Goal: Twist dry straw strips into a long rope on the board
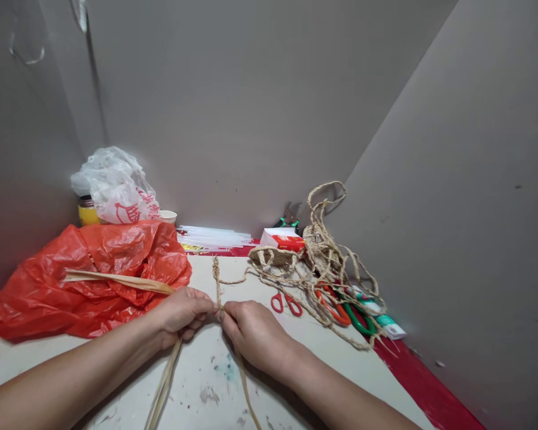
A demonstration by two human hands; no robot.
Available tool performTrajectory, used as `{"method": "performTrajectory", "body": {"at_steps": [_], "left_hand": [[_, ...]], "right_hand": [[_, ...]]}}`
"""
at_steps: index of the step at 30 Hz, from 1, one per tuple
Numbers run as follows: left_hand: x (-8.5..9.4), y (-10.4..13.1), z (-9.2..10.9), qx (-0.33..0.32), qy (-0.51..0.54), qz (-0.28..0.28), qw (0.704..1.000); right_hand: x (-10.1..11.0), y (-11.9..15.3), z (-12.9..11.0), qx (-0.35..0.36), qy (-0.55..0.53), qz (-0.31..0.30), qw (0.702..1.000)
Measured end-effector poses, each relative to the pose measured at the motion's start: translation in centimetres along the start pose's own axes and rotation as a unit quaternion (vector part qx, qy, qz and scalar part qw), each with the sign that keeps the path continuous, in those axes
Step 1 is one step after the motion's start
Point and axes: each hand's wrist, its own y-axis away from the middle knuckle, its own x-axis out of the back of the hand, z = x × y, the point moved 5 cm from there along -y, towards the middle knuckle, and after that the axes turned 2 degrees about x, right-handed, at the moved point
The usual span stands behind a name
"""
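Note:
A thin tan braid stands out from between my hands toward the back of the white board. My left hand is closed with its fingertips at the braid's near end, and pale flat strands run through it, one end reaching over the red bag. Against the same spot, my right hand pinches the braid from the right. A loose strand hangs below it toward the front edge. The fingers hide the crossing of the strands.
A crumpled red plastic bag lies left, with a white bag behind it. Red-handled scissors, a tangle of braided rope, orange handles and a small red box are at right. Grey walls enclose the board.

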Motion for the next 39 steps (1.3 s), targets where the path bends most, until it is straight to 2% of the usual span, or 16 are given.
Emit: {"method": "performTrajectory", "body": {"at_steps": [8,16,29,33,36,39], "left_hand": [[0.2,-0.3,-0.2,-0.015,-0.01,0.009,1.0],[-0.1,-0.2,-0.1,-0.019,-0.06,0.068,0.996],[-0.3,-0.2,-0.2,-0.035,-0.1,0.116,0.988],[-0.2,-0.4,-0.5,-0.061,-0.098,0.12,0.986],[-0.2,-0.3,-0.5,-0.07,-0.096,0.124,0.985],[-0.3,-0.2,-0.4,-0.076,-0.092,0.115,0.986]], "right_hand": [[0.3,0.0,-0.2,-0.001,0.047,-0.006,0.999],[0.1,0.4,-0.5,0.005,0.079,-0.02,0.997],[1.1,0.2,0.6,0.006,0.006,-0.044,0.999],[0.9,-0.1,0.9,0.0,-0.088,-0.043,0.995],[0.0,-0.2,0.8,-0.041,-0.256,-0.098,0.961],[-1.7,0.2,0.1,-0.117,-0.406,-0.184,0.888]]}}
